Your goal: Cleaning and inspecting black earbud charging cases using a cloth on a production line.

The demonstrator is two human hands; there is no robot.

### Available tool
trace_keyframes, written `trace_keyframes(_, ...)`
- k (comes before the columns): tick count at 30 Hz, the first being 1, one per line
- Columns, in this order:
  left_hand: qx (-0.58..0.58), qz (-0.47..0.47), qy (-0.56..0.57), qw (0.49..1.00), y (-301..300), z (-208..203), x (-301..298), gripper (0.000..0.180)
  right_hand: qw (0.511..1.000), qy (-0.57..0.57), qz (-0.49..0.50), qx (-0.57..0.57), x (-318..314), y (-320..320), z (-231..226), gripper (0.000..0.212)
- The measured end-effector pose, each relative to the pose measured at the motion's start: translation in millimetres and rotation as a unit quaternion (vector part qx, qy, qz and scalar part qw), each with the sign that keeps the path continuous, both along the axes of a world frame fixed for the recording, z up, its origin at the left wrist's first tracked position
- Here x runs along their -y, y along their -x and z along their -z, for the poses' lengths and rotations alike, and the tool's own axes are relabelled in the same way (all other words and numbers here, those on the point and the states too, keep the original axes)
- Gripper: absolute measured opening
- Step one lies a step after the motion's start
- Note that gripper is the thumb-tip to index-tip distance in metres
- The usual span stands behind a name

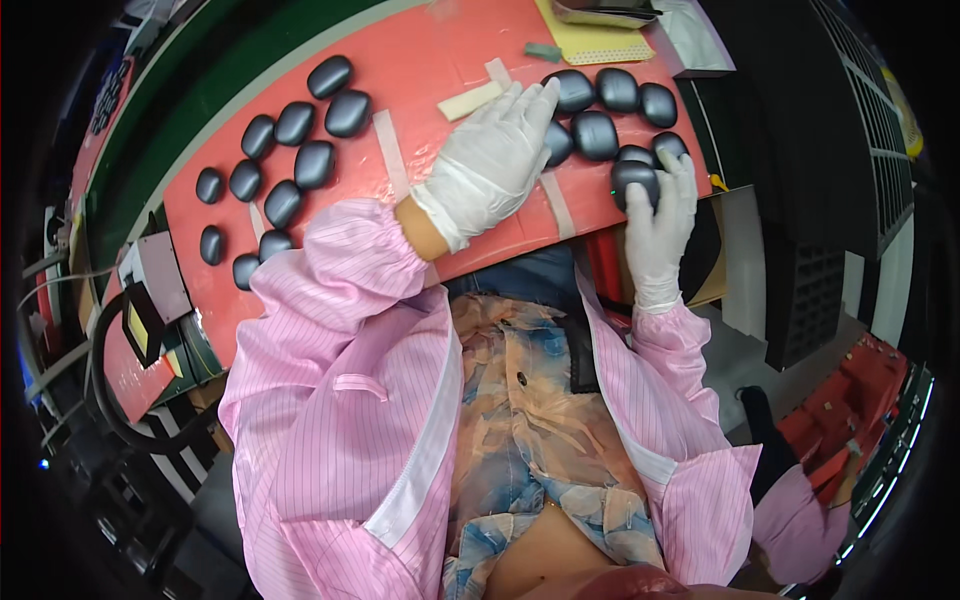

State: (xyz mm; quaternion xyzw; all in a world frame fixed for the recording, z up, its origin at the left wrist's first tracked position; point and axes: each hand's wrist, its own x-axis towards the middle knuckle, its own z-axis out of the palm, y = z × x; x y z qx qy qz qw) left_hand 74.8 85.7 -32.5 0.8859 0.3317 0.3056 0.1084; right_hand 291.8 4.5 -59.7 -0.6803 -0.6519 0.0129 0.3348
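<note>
My left hand [490,160], in a white glove, reaches across a red mat [440,60] with its fingers stretched out flat. Its fingertips are beside a dark grey-blue rounded case [573,91], and they partly cover another case [558,144]. Near the mat's front right edge, my right hand [662,225], also gloved, has its thumb and fingers curled around a glossy rounded case [634,182] with a tiny green light at its side. A further case [670,146] shows just behind those fingertips. Several similar cases, among them one case [595,135], lie between the hands.
More rounded cases [315,163] are spread over the mat's left half. Pale tape strips [390,150], a cream block [470,101] and a small green piece [543,52] lie on the mat. A yellow sheet [595,42] and a white box [692,38] are at the back right.
</note>
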Motion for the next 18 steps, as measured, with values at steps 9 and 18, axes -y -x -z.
trace_keyframes(9, -0.105, 0.095, 0.211, 0.967, -0.4, -16.4, -29.4, 0.039, 0.991, 0.034, -0.033, -0.122, 11.1, 11.9, -9.4, 0.037)
trace_keyframes(18, -0.069, 0.031, 0.289, 0.954, -38.5, -5.4, -73.8, 0.05, 0.971, 0.022, -0.147, -0.186, 6.9, -35.5, -55.9, 0.034)
